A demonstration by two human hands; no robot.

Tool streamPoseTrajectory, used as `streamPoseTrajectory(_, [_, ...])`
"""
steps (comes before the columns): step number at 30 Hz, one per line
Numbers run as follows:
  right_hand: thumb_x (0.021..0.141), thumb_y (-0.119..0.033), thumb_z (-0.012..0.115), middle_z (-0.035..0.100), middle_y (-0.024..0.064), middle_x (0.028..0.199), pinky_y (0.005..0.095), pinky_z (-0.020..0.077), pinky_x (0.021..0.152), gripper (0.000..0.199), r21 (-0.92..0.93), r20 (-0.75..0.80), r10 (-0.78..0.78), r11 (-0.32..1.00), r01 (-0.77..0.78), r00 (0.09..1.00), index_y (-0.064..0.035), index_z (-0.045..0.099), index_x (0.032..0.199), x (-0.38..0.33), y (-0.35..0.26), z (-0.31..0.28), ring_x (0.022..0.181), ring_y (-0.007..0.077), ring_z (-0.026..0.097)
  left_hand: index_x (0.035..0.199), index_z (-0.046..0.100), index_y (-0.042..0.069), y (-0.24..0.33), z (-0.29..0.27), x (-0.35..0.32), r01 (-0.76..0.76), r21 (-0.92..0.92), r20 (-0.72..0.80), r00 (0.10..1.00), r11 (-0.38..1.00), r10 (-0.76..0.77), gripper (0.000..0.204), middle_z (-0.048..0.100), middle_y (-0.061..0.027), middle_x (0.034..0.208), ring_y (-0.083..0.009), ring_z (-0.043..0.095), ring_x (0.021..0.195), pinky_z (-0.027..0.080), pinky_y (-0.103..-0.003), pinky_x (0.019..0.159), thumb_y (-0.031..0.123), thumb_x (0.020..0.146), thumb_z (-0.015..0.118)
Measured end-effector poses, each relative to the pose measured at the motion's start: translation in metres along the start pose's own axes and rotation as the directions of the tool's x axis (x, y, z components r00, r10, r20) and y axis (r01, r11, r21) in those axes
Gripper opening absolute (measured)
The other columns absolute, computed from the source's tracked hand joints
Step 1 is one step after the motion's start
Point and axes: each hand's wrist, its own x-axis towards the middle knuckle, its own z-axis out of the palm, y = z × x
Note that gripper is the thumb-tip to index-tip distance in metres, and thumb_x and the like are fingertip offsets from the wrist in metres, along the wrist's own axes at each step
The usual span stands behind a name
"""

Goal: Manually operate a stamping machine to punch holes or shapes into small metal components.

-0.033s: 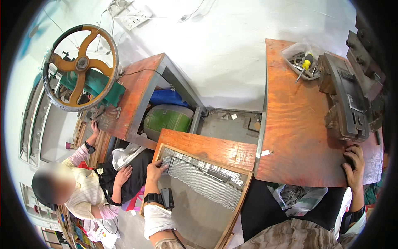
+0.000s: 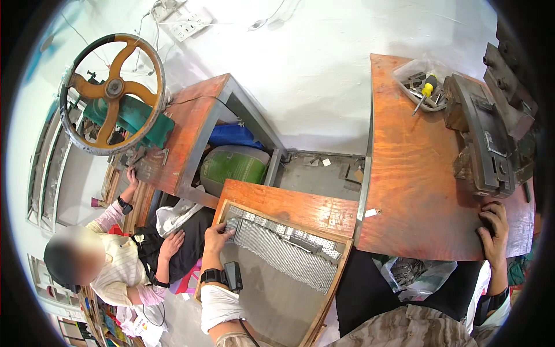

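Orange tabletop (image 2: 416, 173), three o'clock: right hand (image 2: 493, 232) rests there, loose. Wood-rimmed tray (image 2: 269, 303), six o'clock, holds metal pieces (image 2: 283, 254); left hand (image 2: 217, 238) at their ten o'clock end (grip: cannot tell).

An orange-spoked handwheel (image 2: 114, 88) stands at left, while a green-grey sack (image 2: 234, 169) lies beside blue material (image 2: 234, 136).

Looks like a metal workshop, judging by the spoked handwheel (image 2: 114, 88), heavy dark machine (image 2: 491, 136), stained wooden worktop (image 2: 413, 179), screwdriver (image 2: 429, 88) in a tub (image 2: 398, 73) of parts (image 2: 414, 82), and tray (image 2: 260, 292) of metal pieces (image 2: 283, 254).
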Motion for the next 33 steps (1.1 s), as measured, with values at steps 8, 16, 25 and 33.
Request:
streamPoseTrajectory(8, [0.069,-0.011,0.063,0.052,0.0158,0.096,0.0386,0.0400,0.082,0.027,-0.026,-0.003,0.026,0.999,-0.026,1.000,0.0024,0.057,0.091,-0.001,-0.003,0.002,0.092,0.0323,0.049,0.111,0.062,-0.003,0.045,-0.006,-0.013,-0.048,0.254,-0.006,0.999,0.966,0.051,0.055,0.067,-0.0206,0.093,-0.0280,0.067,0.087,0.051,-0.033,0.080,0.019,0.063,0.078])
streamPoseTrajectory(16, [0.073,-0.024,0.066,0.053,0.0162,0.097,0.0412,0.0404,0.083,0.033,-0.061,-0.009,-0.004,0.998,0.003,1.000,0.0015,0.058,0.092,0.003,-0.002,-0.002,0.094,0.0345,0.049,0.104,0.063,-0.004,0.035,0.009,-0.006,-0.051,0.358,-0.124,0.987,0.932,0.102,0.050,0.065,-0.0243,0.089,-0.0346,0.065,0.087,0.050,-0.038,0.079,0.020,0.061,0.071])
streamPoseTrajectory(25, [0.062,-0.019,0.077,0.057,0.0120,0.102,0.0434,0.0436,0.083,0.039,-0.058,-0.001,-0.073,0.996,0.073,0.997,-0.0049,0.062,0.095,0.007,-0.009,-0.005,0.095,0.0331,0.052,0.090,0.065,-0.013,0.138,-0.003,-0.037,-0.115,-0.253,-0.137,0.987,0.961,0.082,0.035,0.066,-0.0127,0.076,-0.0176,0.063,0.070,0.050,-0.030,0.065,0.005,0.060,0.067])
streamPoseTrajectory(33, [0.070,-0.024,0.073,0.056,0.0090,0.106,0.0411,0.0410,0.087,0.038,-0.064,-0.059,-0.151,0.987,0.148,0.987,-0.0063,0.063,0.102,-0.007,-0.002,-0.011,0.099,0.0293,0.050,0.103,0.060,-0.015,0.479,0.078,-0.155,-0.376,-0.495,0.260,0.796,0.783,0.547,0.038,0.066,-0.0140,0.088,-0.0161,0.062,0.075,0.049,-0.027,0.066,0.000,0.069,0.065])
